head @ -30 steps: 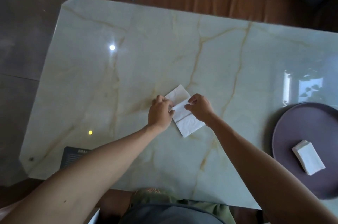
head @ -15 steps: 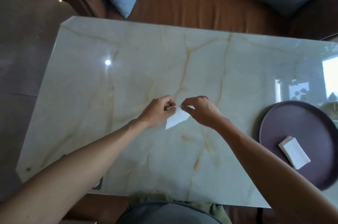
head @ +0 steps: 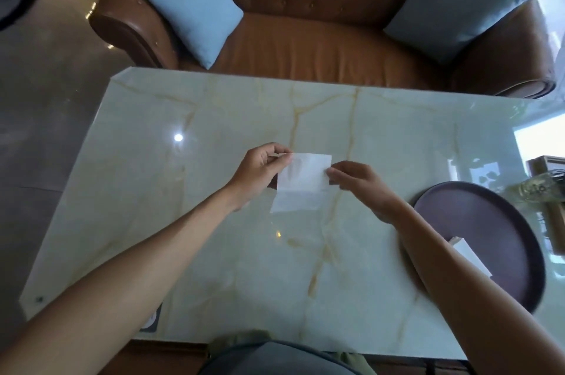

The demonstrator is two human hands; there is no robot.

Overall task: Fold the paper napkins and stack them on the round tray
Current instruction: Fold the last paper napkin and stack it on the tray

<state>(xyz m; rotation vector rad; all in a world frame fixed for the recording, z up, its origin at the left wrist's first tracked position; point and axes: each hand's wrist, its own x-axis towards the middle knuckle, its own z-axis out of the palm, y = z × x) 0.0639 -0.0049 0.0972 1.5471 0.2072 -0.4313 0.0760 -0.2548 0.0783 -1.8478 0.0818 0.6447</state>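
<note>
A thin white paper napkin (head: 302,182) hangs partly unfolded above the middle of the marble table (head: 183,221). My left hand (head: 260,171) pinches its upper left corner and my right hand (head: 356,180) pinches its right edge. The dark purple round tray (head: 495,221) lies at the right side of the table. A folded white napkin (head: 470,255) rests on the tray, partly hidden behind my right forearm.
A brown leather sofa (head: 321,47) with two light blue cushions (head: 192,4) stands beyond the table's far edge. A glass object (head: 538,188) sits past the tray at the far right. A dark card (head: 151,321) lies at the table's near edge under my left arm.
Both hands lifted the napkin off the table and pulled it open between them. The camera tilted up, bringing the sofa into view.
</note>
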